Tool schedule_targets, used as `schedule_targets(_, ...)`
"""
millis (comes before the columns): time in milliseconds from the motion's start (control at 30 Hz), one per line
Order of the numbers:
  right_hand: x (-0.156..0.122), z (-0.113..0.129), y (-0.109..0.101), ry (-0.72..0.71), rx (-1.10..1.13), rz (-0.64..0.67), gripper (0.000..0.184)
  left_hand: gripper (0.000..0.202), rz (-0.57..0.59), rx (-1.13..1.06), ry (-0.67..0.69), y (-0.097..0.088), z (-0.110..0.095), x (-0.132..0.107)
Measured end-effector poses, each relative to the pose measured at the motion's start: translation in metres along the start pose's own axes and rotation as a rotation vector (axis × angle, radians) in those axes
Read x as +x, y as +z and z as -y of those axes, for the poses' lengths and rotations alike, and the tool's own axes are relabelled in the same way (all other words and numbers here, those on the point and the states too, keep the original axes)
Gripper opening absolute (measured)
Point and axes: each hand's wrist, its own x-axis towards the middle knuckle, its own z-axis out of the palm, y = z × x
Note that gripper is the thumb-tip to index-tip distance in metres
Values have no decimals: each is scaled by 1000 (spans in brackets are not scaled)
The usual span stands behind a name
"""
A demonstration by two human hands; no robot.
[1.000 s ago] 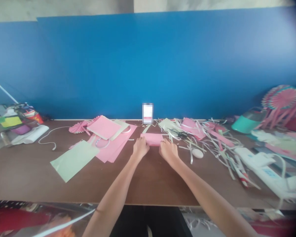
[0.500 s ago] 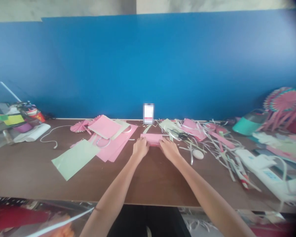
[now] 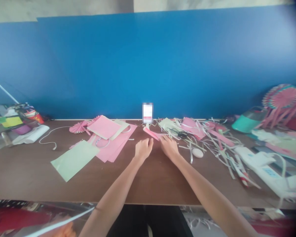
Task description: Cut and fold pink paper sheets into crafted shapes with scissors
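Note:
A folded strip of pink paper [image 3: 151,133] slants over the middle of the brown table, its far end up and to the left. My right hand [image 3: 169,144] grips the near end of it, fingers closed. My left hand [image 3: 144,148] is beside it on the left, apart from the paper, with its fingers curled in and nothing visible in them. Left of my hands lie pink sheets [image 3: 124,144], a pale green sheet [image 3: 75,159] and a pleated pink paper rosette [image 3: 77,127].
A phone [image 3: 147,113] stands against the blue panel [image 3: 148,65]. Paper strips, a white oval object [image 3: 197,152] and a white power strip [image 3: 261,164] lie to the right. Finished-looking pink rosettes [image 3: 283,95] lean at the far right. A white cable [image 3: 49,131] curls at left.
My left hand has let go of the pink paper and drawn slightly back. The paper, which lay level between both hands, has turned and now slants from my right hand.

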Motion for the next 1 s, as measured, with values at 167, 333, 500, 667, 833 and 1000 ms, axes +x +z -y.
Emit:
schedule_targets(167,-4,6,-4,-142,42,-149,30,41,-22,-262,-3,2,-5,-1)
schedule_targets(333,-3,15,0,-335,61,-179,33,37,-97,-416,-12,1,-6,1)
schedule_targets(500,-4,18,-1,-355,175,-166,27,30,-124,-390,-25,4,-1,3)
schedule_targets(667,-6,15,-6,-238,295,-181,30,26,-106,-537,-59,6,3,2)
schedule_targets(833,-3,7,-9,-14,338,-251,35,29,-85,-539,-38,4,0,1)
schedule_targets(1000,2,2,-7,136,362,-318,47,30,135,-642,42,3,2,4)
